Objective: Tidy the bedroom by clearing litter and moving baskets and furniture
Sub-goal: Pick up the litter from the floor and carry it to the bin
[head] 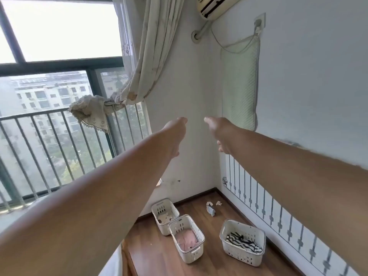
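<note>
Corner of bedroom, wooden floor (159, 253). Item one: three white perforated plastic baskets. The basket with paper scraps (164, 216) stands nearest the wall, touching the basket with pink cloth (186, 238); the basket with striped cloth (242, 242) stands apart, near the fence-patterned wall. Likely light and stiff, with loads soft and slight; the rims or the end handle slots look the best hold, one hand each side. Item two: torn litter (211, 208), pale scraps lying loose on the floor near the corner, probably weightless and flimsy, suited to a fingertip pinch. Item three: left hand (175, 134) and right hand (221, 134), both outstretched high above the baskets, holding nothing; fingers appear relaxed, pointing away and downward. Adjacent: curtain (147, 62) draped over the window railing (49, 124).
</note>
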Demonstrator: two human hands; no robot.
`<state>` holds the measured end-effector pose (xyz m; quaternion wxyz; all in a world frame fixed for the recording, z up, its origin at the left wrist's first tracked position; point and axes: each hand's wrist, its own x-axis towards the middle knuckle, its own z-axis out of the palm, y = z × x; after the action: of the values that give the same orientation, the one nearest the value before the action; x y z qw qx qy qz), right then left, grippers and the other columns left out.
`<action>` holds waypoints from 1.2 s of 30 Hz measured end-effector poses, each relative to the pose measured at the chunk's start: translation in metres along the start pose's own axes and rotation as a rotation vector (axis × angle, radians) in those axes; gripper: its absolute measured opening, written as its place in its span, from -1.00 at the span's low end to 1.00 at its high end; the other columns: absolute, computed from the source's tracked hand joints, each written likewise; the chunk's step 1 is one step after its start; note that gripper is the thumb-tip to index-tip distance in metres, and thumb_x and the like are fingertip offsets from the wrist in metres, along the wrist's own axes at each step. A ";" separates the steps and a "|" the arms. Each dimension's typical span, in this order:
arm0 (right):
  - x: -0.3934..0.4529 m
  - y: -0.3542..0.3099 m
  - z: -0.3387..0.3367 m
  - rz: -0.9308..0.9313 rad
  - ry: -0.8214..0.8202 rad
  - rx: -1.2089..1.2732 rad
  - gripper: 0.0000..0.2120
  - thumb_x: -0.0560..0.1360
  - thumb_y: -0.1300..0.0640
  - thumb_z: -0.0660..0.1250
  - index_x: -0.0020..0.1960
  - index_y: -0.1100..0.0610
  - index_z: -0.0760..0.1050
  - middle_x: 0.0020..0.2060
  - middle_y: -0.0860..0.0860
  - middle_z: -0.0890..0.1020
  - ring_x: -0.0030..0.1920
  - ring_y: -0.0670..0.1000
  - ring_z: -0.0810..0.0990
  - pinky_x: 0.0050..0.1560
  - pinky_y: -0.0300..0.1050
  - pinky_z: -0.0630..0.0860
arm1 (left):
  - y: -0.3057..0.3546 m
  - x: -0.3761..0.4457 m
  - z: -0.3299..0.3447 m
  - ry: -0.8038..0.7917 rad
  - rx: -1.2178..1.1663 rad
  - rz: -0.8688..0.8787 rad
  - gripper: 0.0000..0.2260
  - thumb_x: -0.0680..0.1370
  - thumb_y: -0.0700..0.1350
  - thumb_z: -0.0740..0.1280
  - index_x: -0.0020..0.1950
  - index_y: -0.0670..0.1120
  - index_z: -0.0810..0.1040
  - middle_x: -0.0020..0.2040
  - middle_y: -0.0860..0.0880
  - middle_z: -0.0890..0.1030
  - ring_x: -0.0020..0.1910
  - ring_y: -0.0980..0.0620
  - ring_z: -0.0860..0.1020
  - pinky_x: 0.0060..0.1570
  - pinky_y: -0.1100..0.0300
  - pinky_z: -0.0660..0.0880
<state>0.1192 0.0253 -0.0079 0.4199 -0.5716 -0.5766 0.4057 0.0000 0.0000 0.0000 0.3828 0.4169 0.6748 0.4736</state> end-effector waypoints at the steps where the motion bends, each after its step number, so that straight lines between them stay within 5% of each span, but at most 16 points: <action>1: 0.003 0.003 -0.001 0.002 0.001 0.004 -0.47 0.66 -0.06 0.07 0.50 0.26 0.23 0.47 0.18 0.31 0.42 0.18 0.34 0.44 0.03 0.25 | 0.000 0.002 0.003 -0.009 -0.014 -0.004 -0.54 0.61 0.14 0.18 0.48 0.01 0.27 0.41 -0.09 0.35 0.23 -0.10 0.38 0.18 0.02 0.40; 5: 0.034 0.021 -0.006 0.045 -0.015 0.022 -0.51 0.64 -0.07 0.08 0.44 0.21 0.30 0.37 0.17 0.40 0.18 0.15 0.42 0.32 0.05 0.32 | -0.006 0.028 0.023 -0.018 -0.044 -0.052 -0.57 0.61 0.13 0.19 0.44 0.03 0.30 0.25 -0.10 0.37 0.25 -0.11 0.37 0.27 -0.02 0.38; 15: 0.135 0.071 -0.025 0.128 -0.073 0.083 -0.50 0.64 -0.06 0.11 0.47 0.20 0.27 0.41 0.17 0.37 0.35 0.21 0.39 0.32 0.10 0.33 | -0.019 0.114 0.092 0.010 -0.047 -0.130 -0.47 0.57 0.15 0.24 0.49 0.01 0.26 0.48 -0.12 0.31 0.39 -0.15 0.35 0.27 -0.06 0.41; 23: 0.204 0.103 -0.025 0.205 -0.123 0.115 -0.48 0.63 -0.09 0.11 0.49 0.18 0.25 0.44 0.15 0.35 0.37 0.20 0.38 0.31 0.08 0.33 | -0.032 0.175 0.137 0.042 -0.110 -0.198 -0.48 0.57 0.16 0.24 0.48 0.01 0.29 0.42 -0.11 0.36 0.35 -0.14 0.38 0.29 -0.06 0.40; 31: 0.259 0.146 0.007 0.226 -0.126 0.120 -0.45 0.62 -0.15 0.08 0.44 0.20 0.32 0.33 0.16 0.43 0.10 0.14 0.42 0.12 -0.04 0.33 | -0.105 0.249 0.163 0.133 -0.153 -0.243 -0.66 0.49 0.22 0.29 0.09 0.01 0.39 -0.09 0.01 0.45 -0.09 -0.01 0.46 0.15 0.01 0.49; 36: 0.303 0.176 0.040 0.303 -0.094 0.167 -0.39 0.59 -0.21 0.09 0.51 0.15 0.25 0.46 0.11 0.35 0.41 0.15 0.34 0.30 0.02 0.30 | -0.139 0.315 0.163 0.068 -0.206 -0.313 -0.62 0.46 0.23 0.32 0.13 0.05 0.38 0.15 -0.02 0.45 0.13 -0.10 0.46 0.07 0.03 0.47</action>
<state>0.1390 0.3314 -0.1819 0.3724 -0.5954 -0.4674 0.5370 0.0078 0.3152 -0.2134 0.4695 0.2492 0.6920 0.4884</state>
